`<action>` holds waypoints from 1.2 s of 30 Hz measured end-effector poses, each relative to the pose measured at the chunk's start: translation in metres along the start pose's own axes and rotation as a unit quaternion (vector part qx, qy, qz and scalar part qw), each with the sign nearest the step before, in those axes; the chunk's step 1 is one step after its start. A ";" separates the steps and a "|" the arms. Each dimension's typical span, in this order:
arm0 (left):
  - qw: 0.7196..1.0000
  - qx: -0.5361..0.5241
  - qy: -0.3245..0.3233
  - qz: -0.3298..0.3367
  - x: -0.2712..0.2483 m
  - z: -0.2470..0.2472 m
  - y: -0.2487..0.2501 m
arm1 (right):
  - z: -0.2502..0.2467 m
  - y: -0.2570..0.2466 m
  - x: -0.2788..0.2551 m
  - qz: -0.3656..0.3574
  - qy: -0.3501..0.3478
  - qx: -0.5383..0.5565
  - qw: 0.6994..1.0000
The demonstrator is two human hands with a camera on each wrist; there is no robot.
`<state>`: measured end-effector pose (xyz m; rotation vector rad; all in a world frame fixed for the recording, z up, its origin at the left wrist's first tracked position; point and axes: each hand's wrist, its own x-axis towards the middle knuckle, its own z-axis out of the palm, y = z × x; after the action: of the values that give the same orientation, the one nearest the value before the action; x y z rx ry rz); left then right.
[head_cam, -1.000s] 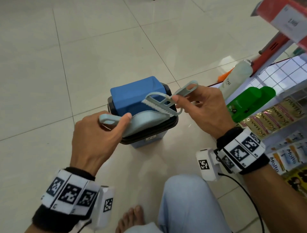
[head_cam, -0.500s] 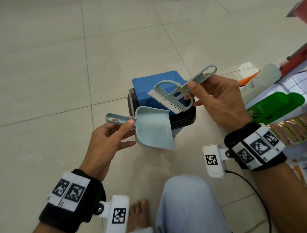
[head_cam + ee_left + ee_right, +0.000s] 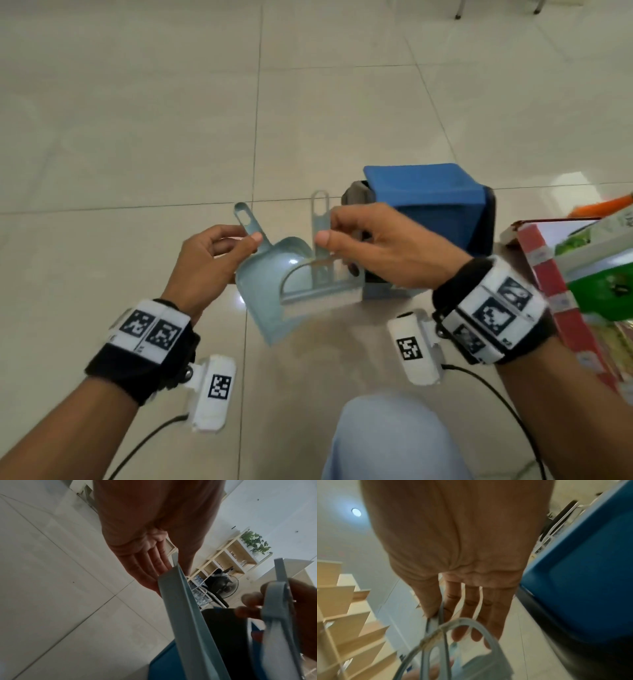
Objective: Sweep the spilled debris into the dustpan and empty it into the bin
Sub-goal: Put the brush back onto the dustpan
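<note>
Both tools have come away from the bin (image 3: 428,219) — left hand (image 3: 205,260) pinching the dustpan (image 3: 270,287) handle, right hand (image 3: 376,246) pinching the brush (image 3: 320,274) into it; emptying looks done.

Glossy beige tiled floor (image 3: 137,137); pale wooden shelving (image 3: 228,555) behind.
</note>
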<state>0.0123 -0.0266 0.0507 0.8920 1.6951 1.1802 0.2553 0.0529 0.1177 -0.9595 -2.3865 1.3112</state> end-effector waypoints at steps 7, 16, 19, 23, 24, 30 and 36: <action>0.998 0.040 -0.030 -0.028 0.046 -0.002 -0.067 | 0.111 0.028 0.058 0.077 0.001 -0.083 0.994; 0.980 0.175 -0.083 -0.050 0.099 0.017 -0.149 | 0.183 0.120 0.083 0.261 0.150 -0.095 0.949; 0.977 0.193 -0.076 -0.054 0.113 0.031 -0.161 | 0.184 0.136 0.087 0.313 0.141 -0.074 0.936; 0.969 0.234 -0.061 -0.041 0.122 0.048 -0.168 | 0.177 0.149 0.095 0.342 0.133 -0.084 0.927; 0.968 0.242 -0.061 -0.038 0.123 0.051 -0.170 | 0.176 0.151 0.097 0.347 0.129 -0.088 0.925; 0.960 0.266 -0.080 -0.039 0.122 0.054 -0.170 | 0.178 0.161 0.104 0.371 0.111 -0.135 0.912; 0.939 0.336 -0.075 -0.012 0.099 0.033 -0.137 | 0.173 0.125 0.093 0.325 0.119 -0.140 0.928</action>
<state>-0.0046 0.0319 -0.1103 1.3211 2.0014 0.4776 0.1512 0.0473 -0.0910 -1.9935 -2.1727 0.9455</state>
